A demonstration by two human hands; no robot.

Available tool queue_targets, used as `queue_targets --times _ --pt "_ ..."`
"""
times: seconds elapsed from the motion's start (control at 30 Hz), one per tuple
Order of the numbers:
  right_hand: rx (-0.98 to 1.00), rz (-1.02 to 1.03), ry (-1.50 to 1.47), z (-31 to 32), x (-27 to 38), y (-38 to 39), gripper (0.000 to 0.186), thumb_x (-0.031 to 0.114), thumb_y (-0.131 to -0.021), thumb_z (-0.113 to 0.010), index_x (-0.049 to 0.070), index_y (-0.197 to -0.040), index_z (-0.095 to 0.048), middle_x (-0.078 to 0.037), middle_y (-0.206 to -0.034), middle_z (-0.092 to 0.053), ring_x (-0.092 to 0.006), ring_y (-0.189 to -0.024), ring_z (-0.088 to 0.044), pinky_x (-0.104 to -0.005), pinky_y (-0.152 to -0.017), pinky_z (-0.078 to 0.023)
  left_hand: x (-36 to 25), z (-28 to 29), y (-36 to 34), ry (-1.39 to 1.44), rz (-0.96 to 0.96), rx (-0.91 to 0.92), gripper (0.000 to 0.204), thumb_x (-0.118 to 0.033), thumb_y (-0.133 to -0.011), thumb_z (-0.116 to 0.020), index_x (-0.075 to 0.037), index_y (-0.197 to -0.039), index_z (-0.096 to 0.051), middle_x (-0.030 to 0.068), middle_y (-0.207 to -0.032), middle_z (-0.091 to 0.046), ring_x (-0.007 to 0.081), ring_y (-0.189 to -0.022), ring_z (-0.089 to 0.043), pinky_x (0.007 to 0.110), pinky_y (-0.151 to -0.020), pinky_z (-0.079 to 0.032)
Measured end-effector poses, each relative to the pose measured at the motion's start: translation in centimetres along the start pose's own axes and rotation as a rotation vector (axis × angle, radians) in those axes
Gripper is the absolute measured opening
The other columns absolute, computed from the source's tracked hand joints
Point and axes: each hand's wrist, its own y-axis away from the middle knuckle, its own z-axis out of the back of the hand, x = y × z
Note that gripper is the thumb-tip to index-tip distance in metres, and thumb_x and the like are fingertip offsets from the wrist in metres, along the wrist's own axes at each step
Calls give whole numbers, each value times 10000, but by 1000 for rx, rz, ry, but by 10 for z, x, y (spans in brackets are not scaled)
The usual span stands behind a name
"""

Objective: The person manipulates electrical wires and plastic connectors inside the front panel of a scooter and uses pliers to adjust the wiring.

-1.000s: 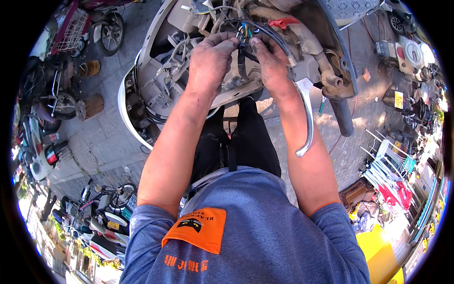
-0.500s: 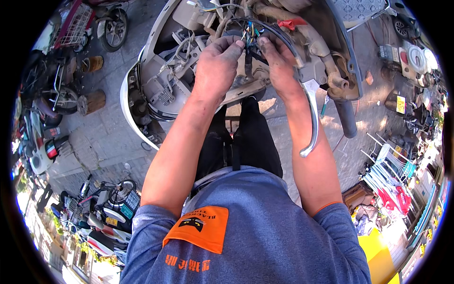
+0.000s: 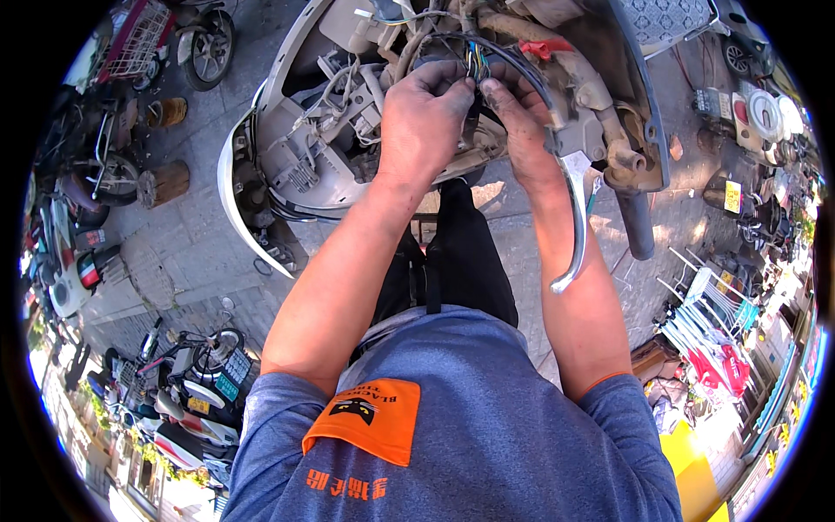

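Note:
Thin multicoloured wires (image 3: 475, 61) rise between my hands, inside the opened front of a scooter with dusty parts. My left hand (image 3: 426, 117) pinches at the base of the wires, thumb pressed to the fingers. Close beside it, my right hand (image 3: 519, 117) is closed on the same bundle, with the thumb near the left fingertips. What lies right between the fingertips is too small to make out. A black cable (image 3: 509, 63) curves past my right fingers. Next to my right wrist hangs a silver brake lever (image 3: 576, 217), and a black handlebar grip (image 3: 637, 228) points down farther right.
The pale scooter cover (image 3: 237, 174) curves around on the left. A red-wrapped part (image 3: 545, 47) sits on the metal tube. Wooden stumps (image 3: 163, 184) and parked scooters (image 3: 204, 370) stand to the left; a folding chair (image 3: 709, 304) is at the right.
My left hand has moved right, bringing its fingertips next to my right thumb. The right hand has shifted only slightly. Both stay at the wires.

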Motion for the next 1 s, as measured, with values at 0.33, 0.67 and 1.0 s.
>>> queue_targets --times 0.33,0.67,1.0 --pt "-124 492 908 -39 11 40 599 -43 -878 -669 124 -1453 -695 -131 -1249 -627 -344 -1162 -597 -461 -1028 -508 1 20 -16 -16 17 191 223 -142 -972 -665 -37 -1140 -769 -32 -731 -619 40 -604 -522 243 -545 -407" --pt "-30 416 933 -38 21 48 592 -18 -894 -650 114 -1471 -675 -125 -1302 -626 -336 -1189 -605 -432 -1061 -512 6 38 -26 274 154 380 373 -50 -951 -649 13 -1315 -697 -26 -810 -615 71 -679 -498 236 -631 -418" --pt "-119 251 607 4 -43 -9 248 189 -1100 -660 24 -1274 -725 -58 -1143 -751 -127 -1051 -683 -327 -960 -553 3 24 -21 162 146 243 238 -110 -1053 -669 21 -1249 -704 -53 -831 -601 39 -679 -476 217 -621 -388"
